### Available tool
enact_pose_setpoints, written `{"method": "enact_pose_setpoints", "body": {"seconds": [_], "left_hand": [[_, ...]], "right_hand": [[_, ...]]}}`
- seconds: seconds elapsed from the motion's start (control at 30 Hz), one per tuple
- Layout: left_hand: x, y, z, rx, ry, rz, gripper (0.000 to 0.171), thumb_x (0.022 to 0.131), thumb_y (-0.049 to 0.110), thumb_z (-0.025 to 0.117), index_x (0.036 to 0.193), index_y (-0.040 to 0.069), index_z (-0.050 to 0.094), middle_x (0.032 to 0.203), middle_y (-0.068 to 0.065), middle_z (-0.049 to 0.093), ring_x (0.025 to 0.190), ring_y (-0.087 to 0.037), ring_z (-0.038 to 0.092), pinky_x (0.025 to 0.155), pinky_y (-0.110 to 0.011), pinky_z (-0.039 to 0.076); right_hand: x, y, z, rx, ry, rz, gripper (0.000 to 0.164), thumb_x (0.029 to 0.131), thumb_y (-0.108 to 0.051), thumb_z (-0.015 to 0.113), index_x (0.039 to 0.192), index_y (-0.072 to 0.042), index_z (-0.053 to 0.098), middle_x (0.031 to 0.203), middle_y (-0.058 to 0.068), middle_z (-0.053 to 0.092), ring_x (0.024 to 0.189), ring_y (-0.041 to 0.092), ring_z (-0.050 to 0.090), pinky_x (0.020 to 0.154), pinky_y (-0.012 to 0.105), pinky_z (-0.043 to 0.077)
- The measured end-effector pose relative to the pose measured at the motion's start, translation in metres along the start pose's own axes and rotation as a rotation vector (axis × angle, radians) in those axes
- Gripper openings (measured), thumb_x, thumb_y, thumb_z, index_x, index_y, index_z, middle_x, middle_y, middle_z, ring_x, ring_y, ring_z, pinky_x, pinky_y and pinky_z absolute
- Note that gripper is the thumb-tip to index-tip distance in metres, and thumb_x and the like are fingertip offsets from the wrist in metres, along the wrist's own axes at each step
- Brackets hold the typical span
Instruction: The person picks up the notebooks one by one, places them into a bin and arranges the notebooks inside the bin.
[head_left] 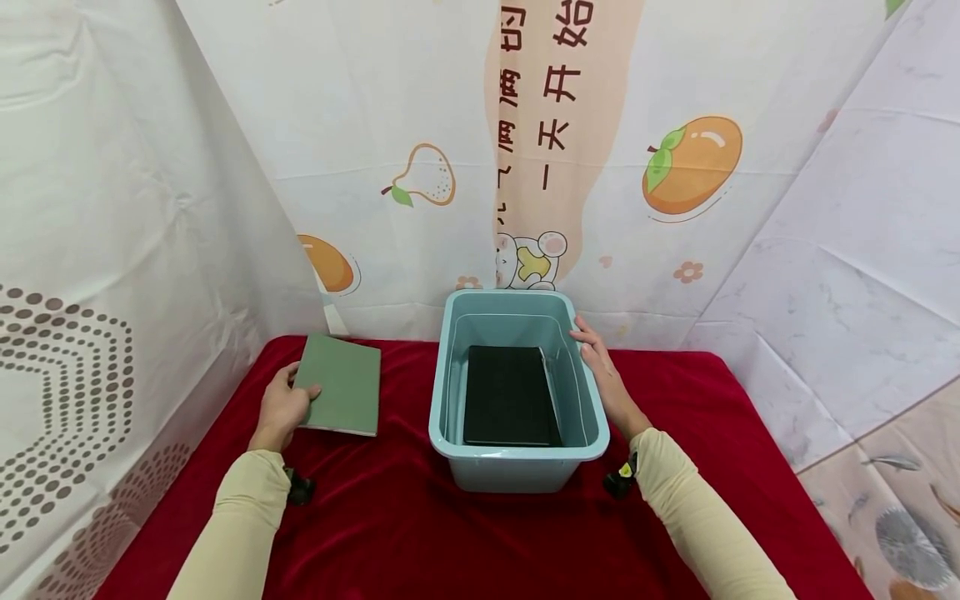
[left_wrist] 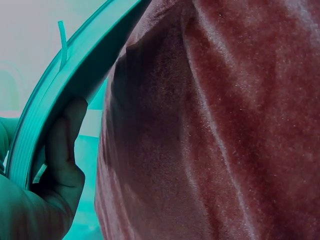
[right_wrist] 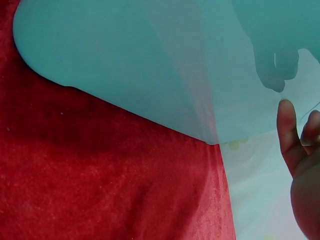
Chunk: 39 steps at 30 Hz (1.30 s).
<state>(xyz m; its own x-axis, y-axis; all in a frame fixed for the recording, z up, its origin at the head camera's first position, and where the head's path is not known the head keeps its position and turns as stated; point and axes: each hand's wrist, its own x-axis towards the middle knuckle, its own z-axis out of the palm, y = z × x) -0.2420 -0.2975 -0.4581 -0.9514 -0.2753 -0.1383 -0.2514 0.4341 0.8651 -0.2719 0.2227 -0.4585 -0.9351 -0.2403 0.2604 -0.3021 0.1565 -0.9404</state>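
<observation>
My left hand (head_left: 283,406) grips a green notebook (head_left: 341,387) by its left edge, thumb on the cover and fingers underneath. In the left wrist view the notebook (left_wrist: 75,60) shows its page edges and a thin ribbon bookmark (left_wrist: 63,45), tilted over the red cloth. A light blue plastic bin (head_left: 517,475) stands upright at the middle of the table. Inside it lies a black book (head_left: 506,396), with a thin light strip along its right edge. My right hand (head_left: 606,375) is at the bin's right rim, fingers extended; the right wrist view shows fingers (right_wrist: 286,125) beside the bin's outer wall.
A red velvet cloth (head_left: 360,517) covers the table. White printed curtains hang close behind the bin, with a fruit-patterned back curtain (head_left: 360,100) and a dotted curtain (head_left: 67,400) on the left. Dark wrist devices sit at both cuffs.
</observation>
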Motion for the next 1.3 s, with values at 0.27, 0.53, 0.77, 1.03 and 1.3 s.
{"method": "enact_pose_setpoints", "body": {"seconds": [0.27, 0.53, 0.77, 1.03, 1.3], "left_hand": [[-0.003, 0.003, -0.002, -0.002, 0.018, 0.019, 0.068, 0.104, 0.012, 0.052, 0.163, 0.004, 0.018, 0.156, -0.030, 0.036, 0.127, -0.043, 0.052, 0.083, -0.031, 0.052], [-0.006, 0.010, -0.004, -0.021, 0.000, 0.038, 0.068, 0.106, 0.016, 0.050, 0.164, 0.008, 0.015, 0.160, -0.028, 0.033, 0.128, -0.043, 0.053, 0.083, -0.030, 0.053], [-0.011, 0.020, -0.004, -0.031, -0.026, 0.060, 0.068, 0.107, 0.018, 0.048, 0.165, 0.011, 0.013, 0.162, -0.024, 0.031, 0.126, -0.040, 0.054, 0.082, -0.028, 0.052], [-0.012, 0.034, -0.002, -0.050, -0.025, 0.062, 0.069, 0.107, 0.020, 0.049, 0.165, 0.011, 0.014, 0.161, -0.024, 0.031, 0.131, -0.041, 0.050, 0.093, -0.039, 0.051], [-0.018, 0.046, -0.002, -0.072, -0.029, 0.058, 0.068, 0.107, 0.018, 0.048, 0.165, 0.012, 0.013, 0.163, -0.022, 0.029, 0.132, -0.042, 0.049, 0.097, -0.043, 0.050]], "right_hand": [[0.000, 0.002, 0.000, -0.001, 0.005, 0.001, 0.054, 0.111, -0.043, 0.032, 0.157, -0.014, 0.029, 0.172, -0.014, 0.009, 0.161, 0.028, 0.005, 0.121, 0.069, 0.021], [0.001, 0.002, 0.000, 0.001, 0.009, -0.007, 0.054, 0.111, -0.041, 0.032, 0.157, -0.012, 0.030, 0.172, -0.013, 0.011, 0.160, 0.028, 0.006, 0.121, 0.069, 0.021], [0.001, 0.003, 0.000, -0.002, 0.015, -0.015, 0.054, 0.111, -0.041, 0.032, 0.156, -0.012, 0.031, 0.172, -0.012, 0.011, 0.160, 0.028, 0.006, 0.122, 0.069, 0.019], [0.000, 0.003, 0.000, -0.007, 0.012, -0.007, 0.054, 0.111, -0.042, 0.031, 0.157, -0.012, 0.031, 0.172, -0.013, 0.010, 0.161, 0.028, 0.006, 0.122, 0.069, 0.018], [0.000, 0.002, -0.001, 0.007, 0.002, 0.003, 0.055, 0.111, -0.042, 0.032, 0.158, -0.013, 0.029, 0.172, -0.015, 0.009, 0.161, 0.027, 0.004, 0.122, 0.069, 0.020]]}}
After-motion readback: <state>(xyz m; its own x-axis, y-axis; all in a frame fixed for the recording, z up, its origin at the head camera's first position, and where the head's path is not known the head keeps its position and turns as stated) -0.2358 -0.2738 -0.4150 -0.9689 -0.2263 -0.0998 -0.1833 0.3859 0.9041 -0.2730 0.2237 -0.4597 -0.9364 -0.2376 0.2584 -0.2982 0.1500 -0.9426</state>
